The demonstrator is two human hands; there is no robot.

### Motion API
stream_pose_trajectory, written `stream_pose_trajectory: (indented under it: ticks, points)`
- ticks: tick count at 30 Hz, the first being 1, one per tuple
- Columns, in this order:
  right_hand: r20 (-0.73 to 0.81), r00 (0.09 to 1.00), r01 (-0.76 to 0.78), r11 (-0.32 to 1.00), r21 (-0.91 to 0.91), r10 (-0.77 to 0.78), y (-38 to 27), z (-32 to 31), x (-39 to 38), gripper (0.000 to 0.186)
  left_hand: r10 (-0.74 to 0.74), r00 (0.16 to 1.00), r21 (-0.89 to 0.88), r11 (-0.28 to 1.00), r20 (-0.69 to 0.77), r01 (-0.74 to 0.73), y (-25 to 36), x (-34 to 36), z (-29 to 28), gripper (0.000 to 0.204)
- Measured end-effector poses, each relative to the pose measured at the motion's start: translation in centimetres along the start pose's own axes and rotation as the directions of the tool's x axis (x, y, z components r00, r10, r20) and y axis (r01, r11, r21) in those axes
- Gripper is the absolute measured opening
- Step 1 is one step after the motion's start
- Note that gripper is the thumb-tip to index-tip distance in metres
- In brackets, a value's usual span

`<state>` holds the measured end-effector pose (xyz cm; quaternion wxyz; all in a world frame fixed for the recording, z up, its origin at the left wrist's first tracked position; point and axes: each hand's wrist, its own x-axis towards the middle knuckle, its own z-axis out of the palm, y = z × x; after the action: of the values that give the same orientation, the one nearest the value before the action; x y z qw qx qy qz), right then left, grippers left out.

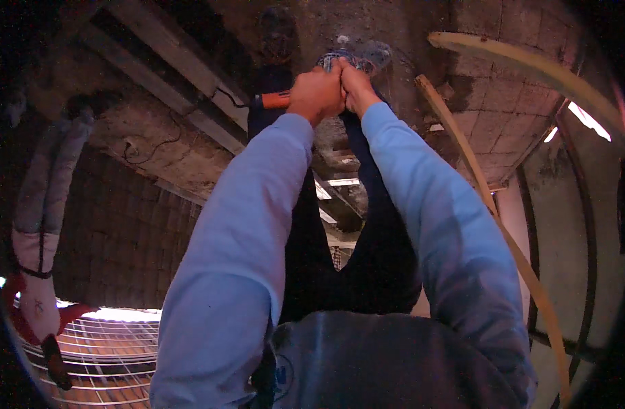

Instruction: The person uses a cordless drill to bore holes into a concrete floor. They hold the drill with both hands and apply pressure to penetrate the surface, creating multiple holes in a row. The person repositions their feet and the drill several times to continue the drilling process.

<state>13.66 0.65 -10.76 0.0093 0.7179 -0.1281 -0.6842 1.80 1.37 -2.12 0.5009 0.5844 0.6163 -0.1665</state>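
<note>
A building site: rough block walls (503, 116), bare concrete beams (169, 61), loose wires (149, 146) and a wire mesh (108, 347).

Both hands, left hand (316, 92) beside right hand (357, 87), meet far centre on 1 tool (350, 60); wire grid (115, 354) near left; curved strip (490, 204) right.

Light-blue matt cloth sleeves (244, 252) on both forearms, soft weave, lightly creased. Rough grey concrete ceiling (149, 136) across the upper frame, pitted and unfinished. Pale wooden beams (169, 51) upper left, raw sawn faces. Thin curved wooden strip (490, 204) on the right, pale and dull. White metal wire grid (108, 347) lower left, smooth and shiny. Orange tool handle (275, 100) near centre top looks like smooth plastic.
</note>
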Motion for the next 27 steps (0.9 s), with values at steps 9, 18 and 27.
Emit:
stream_pose_trajectory:
  ticks: [9, 18, 27]
  points:
    - [0.028, 0.999, 0.02, 1.0, -0.004, -0.02, -0.4, 0.0, -0.3, 0.047, -0.004, 1.0, 0.029, 1.0, 0.009, 0.004, 0.4, 0.0, -0.3, 0.076]
    - [-0.059, 0.997, 0.043, 0.994, -0.104, -0.049, 0.3, -0.1, 0.7, 0.051, 0.0, 1.0, 0.055, 0.998, 0.005, 0.0, 0.2, 0.2, 0.3, 0.078]
    - [-0.016, 0.999, 0.041, 0.986, -0.161, -0.044, -0.7, -0.2, -1.1, 0.052, 0.03, 0.999, 0.045, 0.999, -0.04, -0.029, 0.2, 0.1, 0.8, 0.075]
